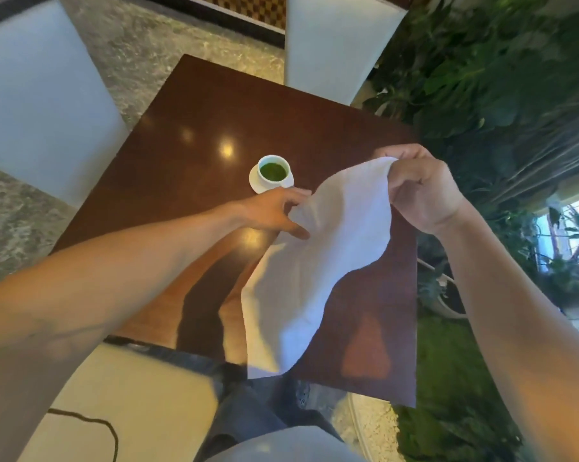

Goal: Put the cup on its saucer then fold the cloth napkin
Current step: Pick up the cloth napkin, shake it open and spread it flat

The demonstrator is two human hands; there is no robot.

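Hanging unfolded over the near counter (364,328): cloth napkin (314,261), folding not yet begun; pinching its upper corners: left hand (275,211) at the left corner, right hand (418,191) curled round the bunched right corner; sitting beyond, already placed: cup (273,171) of green liquid on saucer (256,185), first step appearing done

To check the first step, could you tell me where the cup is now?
In the head view, the cup stands on its saucer near the table's middle, just beyond the left hand.
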